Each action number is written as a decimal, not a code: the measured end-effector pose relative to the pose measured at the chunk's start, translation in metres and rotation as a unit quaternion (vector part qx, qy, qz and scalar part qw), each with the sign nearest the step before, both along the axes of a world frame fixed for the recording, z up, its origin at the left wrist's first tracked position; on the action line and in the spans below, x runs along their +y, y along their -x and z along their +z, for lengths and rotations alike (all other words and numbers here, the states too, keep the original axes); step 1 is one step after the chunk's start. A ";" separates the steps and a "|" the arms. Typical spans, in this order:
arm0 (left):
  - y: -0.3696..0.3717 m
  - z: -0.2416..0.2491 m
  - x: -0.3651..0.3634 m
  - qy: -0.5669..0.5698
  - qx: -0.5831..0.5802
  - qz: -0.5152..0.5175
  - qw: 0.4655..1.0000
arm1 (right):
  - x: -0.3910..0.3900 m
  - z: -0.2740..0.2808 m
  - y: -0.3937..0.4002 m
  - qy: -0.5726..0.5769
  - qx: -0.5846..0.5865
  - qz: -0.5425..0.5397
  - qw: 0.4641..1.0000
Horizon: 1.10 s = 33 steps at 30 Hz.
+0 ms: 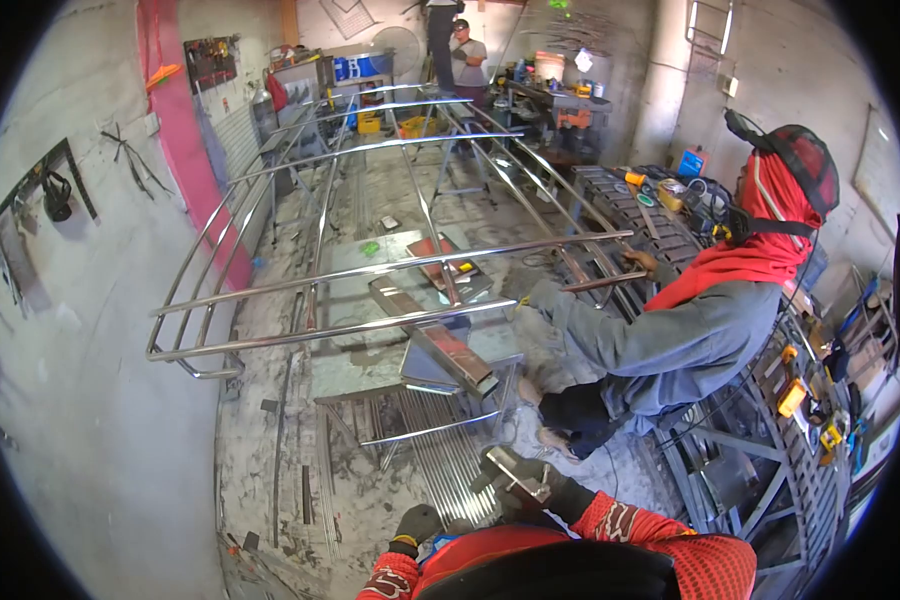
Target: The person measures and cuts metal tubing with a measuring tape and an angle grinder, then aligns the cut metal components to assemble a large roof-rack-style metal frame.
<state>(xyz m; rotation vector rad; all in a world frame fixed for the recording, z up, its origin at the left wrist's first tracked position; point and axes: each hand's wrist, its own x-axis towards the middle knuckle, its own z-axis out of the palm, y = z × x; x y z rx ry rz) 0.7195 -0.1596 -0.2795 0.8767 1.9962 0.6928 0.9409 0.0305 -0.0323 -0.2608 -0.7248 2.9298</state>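
My right hand (560,494), in a dark glove, is closed around a short, shiny metal bar (516,474) with a small cross piece near its lower end. To its left, low in front of my body, my left hand (420,522) is also gloved, with its fingers curled in; I cannot tell what they hold. Beyond both hands, a long frame of polished metal tubes (370,264) stretches away across the room. Beneath its near end, a rectangular metal tube (438,340) lies at a slant over a sheet-topped table (355,372).
A co-worker (715,305) in a red head covering crouches at the right, one hand at the frame. Thin metal rods (438,445) lie under the table. A slatted bench (760,400) with tools runs along the right. Another person (468,55) stands far back.
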 end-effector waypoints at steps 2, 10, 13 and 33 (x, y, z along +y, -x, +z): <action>0.012 -0.056 -0.045 0.022 0.037 -0.083 0.996 | 0.015 -0.013 0.005 0.042 0.050 0.019 0.998; 0.009 -0.057 -0.085 0.130 0.235 -0.383 0.884 | 0.006 0.008 -0.003 -0.070 -0.096 -0.007 0.993; 0.010 -0.060 -0.080 0.100 0.237 -0.376 0.890 | 0.000 0.000 -0.008 0.001 -0.112 -0.009 0.994; 0.029 -0.065 -0.085 0.129 0.038 -0.256 0.957 | -0.025 -0.063 -0.045 -0.065 -0.086 -0.019 0.994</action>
